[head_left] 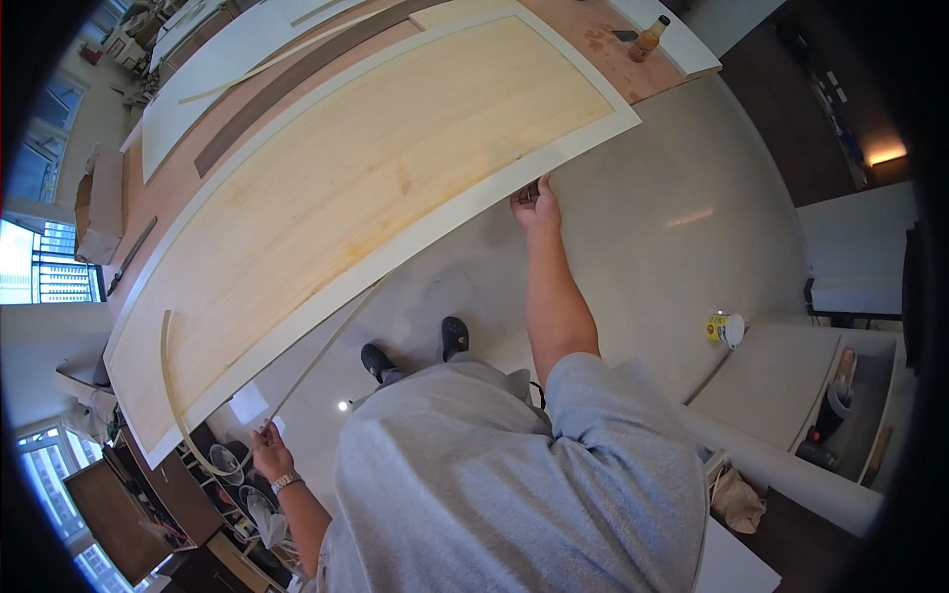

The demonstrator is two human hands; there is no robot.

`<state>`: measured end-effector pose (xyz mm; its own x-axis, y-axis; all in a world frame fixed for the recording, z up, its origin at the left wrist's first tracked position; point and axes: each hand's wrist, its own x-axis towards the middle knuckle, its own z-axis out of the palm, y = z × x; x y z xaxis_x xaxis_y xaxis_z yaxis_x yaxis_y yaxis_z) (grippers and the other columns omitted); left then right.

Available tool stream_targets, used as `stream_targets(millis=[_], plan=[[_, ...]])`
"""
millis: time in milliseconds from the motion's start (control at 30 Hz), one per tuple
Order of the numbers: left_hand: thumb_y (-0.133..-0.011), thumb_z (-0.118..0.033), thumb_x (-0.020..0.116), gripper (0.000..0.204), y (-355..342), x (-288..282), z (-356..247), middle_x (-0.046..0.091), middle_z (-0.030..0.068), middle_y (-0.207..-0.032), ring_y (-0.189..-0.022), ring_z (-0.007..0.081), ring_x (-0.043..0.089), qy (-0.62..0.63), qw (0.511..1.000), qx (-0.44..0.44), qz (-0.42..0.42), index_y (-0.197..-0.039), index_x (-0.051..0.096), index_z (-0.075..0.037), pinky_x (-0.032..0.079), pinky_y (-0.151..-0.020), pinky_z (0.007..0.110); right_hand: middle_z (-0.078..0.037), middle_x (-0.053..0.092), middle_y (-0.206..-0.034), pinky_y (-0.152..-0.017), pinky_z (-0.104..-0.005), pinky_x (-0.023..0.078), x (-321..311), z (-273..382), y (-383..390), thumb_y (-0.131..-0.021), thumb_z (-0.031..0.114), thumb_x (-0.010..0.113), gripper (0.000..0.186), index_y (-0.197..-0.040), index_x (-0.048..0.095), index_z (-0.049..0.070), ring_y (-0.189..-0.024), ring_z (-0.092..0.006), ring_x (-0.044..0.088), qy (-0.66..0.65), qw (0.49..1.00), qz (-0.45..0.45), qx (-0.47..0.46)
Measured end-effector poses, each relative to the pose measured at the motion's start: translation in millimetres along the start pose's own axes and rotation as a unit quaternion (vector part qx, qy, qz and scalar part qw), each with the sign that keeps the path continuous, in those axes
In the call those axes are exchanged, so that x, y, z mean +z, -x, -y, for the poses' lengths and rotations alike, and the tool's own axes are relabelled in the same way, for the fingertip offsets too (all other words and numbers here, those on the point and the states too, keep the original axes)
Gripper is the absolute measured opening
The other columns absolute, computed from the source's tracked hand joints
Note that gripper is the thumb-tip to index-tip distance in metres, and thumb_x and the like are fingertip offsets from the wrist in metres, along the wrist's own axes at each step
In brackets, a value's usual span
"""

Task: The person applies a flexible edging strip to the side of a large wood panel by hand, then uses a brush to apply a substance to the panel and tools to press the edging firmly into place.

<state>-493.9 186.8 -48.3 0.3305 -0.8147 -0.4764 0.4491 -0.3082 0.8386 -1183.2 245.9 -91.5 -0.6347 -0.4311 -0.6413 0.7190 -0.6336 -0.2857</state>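
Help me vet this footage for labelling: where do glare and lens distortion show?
Head view: the white-bordered panel bows along its long edges, and the picture's rim falls to black. Head view: the window at far left is nearly blown out to white. Head view: a pale streak of glare lies on the floor at right, near a glowing warm light.

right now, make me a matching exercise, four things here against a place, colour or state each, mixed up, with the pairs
1. left hand
2. right hand
3. bottle
4. shoes

A. at the near edge of the panel
B. black, on the floor
C. holding a thin strip
D. orange-brown

Pairs: 1-C, 2-A, 3-D, 4-B
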Motion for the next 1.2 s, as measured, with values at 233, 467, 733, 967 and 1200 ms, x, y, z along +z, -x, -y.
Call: stream_targets(millis=[233, 467, 733, 967, 1200], plan=[[-0.093, -0.015, 0.044, 0.033, 0, 7, -2, 0.048, 0.0206, -0.102, -0.103, 0.0325, 0.052, 0.011, 1.000, 0.010, 0.001, -0.103, 0.039, 0.016, 0.047, -0.092, 0.040, 0.002, 0.057, -0.083, -0.071, -0.0307, 0.046, 1, 11, -10, -0.081, 0.033, 0.062, 0.023, -0.092, 0.059, 0.012, -0.077, -0.0136, 0.053, -0.041, 0.999, 0.001, -0.024], [-0.093, -0.013, 0.043, 0.030, 5, 11, -3, 0.049, 0.0194, -0.099, -0.103, 0.0327, 0.052, 0.002, 1.000, -0.001, -0.016, -0.103, 0.041, 0.015, 0.045, -0.094, 0.040, 0.003, 0.056, -0.080, -0.070, -0.0285, 0.045, -9, -12, 15, -0.081, 0.031, 0.064, 0.024, -0.092, 0.059, 0.011, -0.074, -0.0132, 0.051, 0.020, 0.999, 0.028, 0.028], [-0.090, -0.009, 0.044, 0.016, -16, 2, -13, 0.051, 0.0145, -0.093, -0.100, 0.0300, 0.054, 0.053, 0.997, -0.030, -0.043, -0.095, 0.046, 0.007, 0.050, -0.086, 0.040, -0.001, 0.056, -0.076, -0.065, -0.0281, 0.047, -9, -52, 52, -0.084, 0.024, 0.062, 0.016, -0.087, 0.057, 0.009, -0.070, -0.0140, 0.053, 0.190, 0.980, 0.055, -0.026], [-0.089, -0.011, 0.041, 0.025, -39, -62, -34, 0.051, 0.0193, -0.104, -0.099, 0.0299, 0.055, 0.057, 0.997, -0.048, -0.004, -0.103, 0.044, 0.010, 0.050, -0.085, 0.039, -0.003, 0.056, -0.073, -0.056, -0.0264, 0.049, -28, -137, 102, -0.084, 0.024, 0.062, 0.019, -0.085, 0.055, 0.007, -0.062, -0.0137, 0.054, 0.337, 0.937, 0.086, -0.035], [-0.086, -0.010, 0.048, 0.022, -43, -83, -43, 0.050, 0.0120, -0.098, -0.094, 0.0271, 0.056, 0.033, 0.993, -0.086, -0.080, -0.102, 0.045, 0.004, 0.048, -0.083, 0.038, -0.003, 0.056, -0.075, -0.060, -0.0259, 0.050, -14, -152, 139, -0.083, 0.022, 0.063, 0.019, -0.090, 0.055, 0.007, -0.067, -0.0136, 0.055, 0.345, 0.937, 0.061, -0.015]])
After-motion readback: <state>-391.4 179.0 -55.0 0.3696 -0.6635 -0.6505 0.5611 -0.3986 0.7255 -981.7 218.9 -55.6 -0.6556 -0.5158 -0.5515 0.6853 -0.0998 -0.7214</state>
